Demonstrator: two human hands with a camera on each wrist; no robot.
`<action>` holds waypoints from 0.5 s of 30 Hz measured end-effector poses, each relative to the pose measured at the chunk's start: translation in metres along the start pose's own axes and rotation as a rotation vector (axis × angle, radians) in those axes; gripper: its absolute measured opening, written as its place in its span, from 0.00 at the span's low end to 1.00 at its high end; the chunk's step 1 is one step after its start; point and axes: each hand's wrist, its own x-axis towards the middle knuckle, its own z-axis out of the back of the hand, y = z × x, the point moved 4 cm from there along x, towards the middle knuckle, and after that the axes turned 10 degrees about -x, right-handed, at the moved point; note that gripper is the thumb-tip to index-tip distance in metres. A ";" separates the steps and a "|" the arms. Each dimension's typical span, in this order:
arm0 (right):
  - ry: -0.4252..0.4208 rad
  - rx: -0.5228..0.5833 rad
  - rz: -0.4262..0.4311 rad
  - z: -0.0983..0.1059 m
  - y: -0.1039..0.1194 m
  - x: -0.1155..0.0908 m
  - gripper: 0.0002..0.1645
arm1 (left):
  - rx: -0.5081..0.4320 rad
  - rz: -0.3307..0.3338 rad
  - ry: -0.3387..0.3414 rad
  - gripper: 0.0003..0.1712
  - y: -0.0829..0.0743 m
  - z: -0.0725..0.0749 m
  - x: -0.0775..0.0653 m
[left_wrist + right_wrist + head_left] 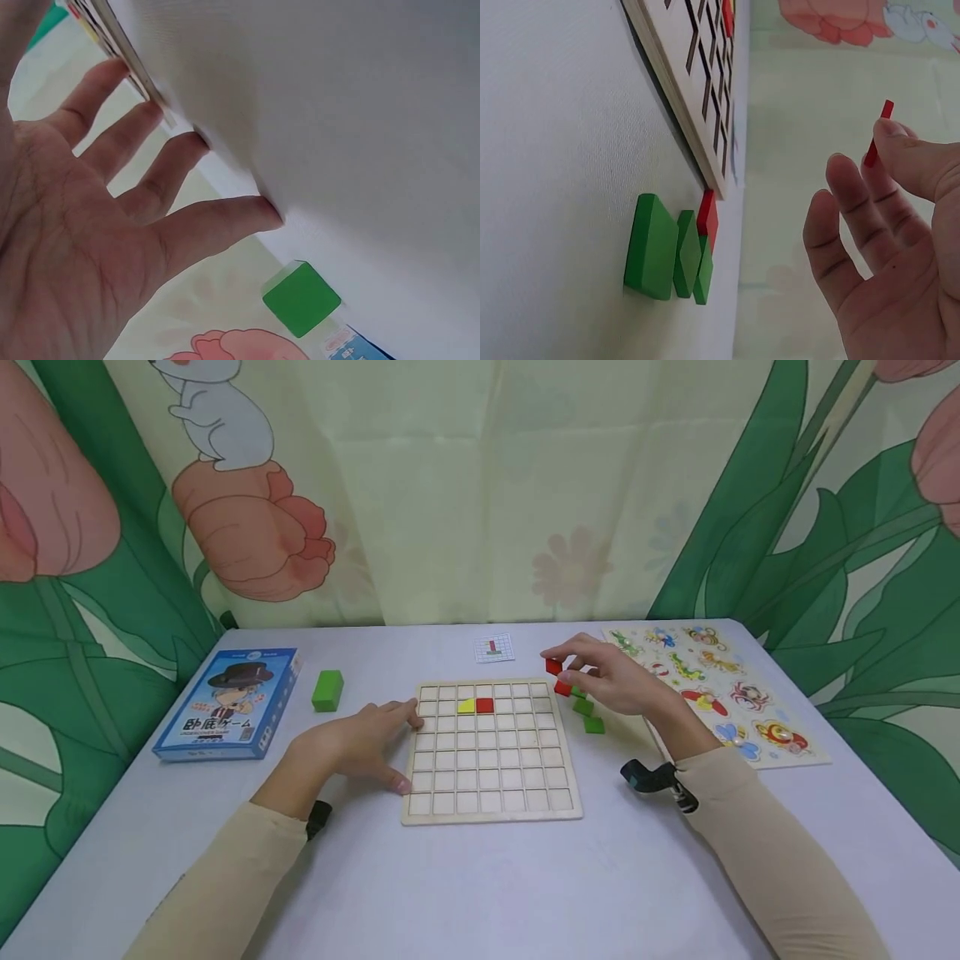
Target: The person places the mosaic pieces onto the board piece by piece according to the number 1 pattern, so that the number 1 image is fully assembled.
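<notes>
Red tile in hand [553, 667]: held above the white table [465, 885], at one o'clock from the middle of the wooden board [487, 760]; thin, flat, straight-edged.
Right hand [615, 675]: at two o'clock; pinches the tile between thumb and fingertip, remaining fingers loosely bent around nothing.
Step in hand: seems to be carrying one piece, not yet on the board.
Next move: probably calls for turning the tile level and squaring its edges to a cell.
Board cells: pale, wood-like, square, divided by thin raised ridges; filled near twelve by a red square [485, 705], beside a yellow piece [467, 706] near eleven.
Left hand [367, 745]: at nine; spread wide, touching the board's left edge, grasping nothing.
Green tiles [583, 707]: loose at two, smooth and flat, near a loose red tile [562, 688].
Grid card [494, 648]: at twelve, printed with a small red-and-green shape.
Green block [327, 691]: near ten, solid, smooth-faced.
Blue box [227, 706]: at nine, farther out.
Picture sheet [720, 693]: between two and three, flat, printed with colourful animals.
</notes>
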 end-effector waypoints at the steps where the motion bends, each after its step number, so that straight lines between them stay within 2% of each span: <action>1: 0.001 0.008 0.000 -0.001 0.001 0.001 0.22 | 0.004 0.003 -0.001 0.56 0.000 0.001 0.000; 9: 0.021 0.073 0.036 -0.008 0.011 0.010 0.22 | -0.002 0.003 0.004 0.58 -0.002 0.002 -0.001; 15: 0.039 0.090 0.035 -0.016 0.017 0.014 0.22 | -0.009 0.009 0.006 0.55 -0.001 0.001 0.001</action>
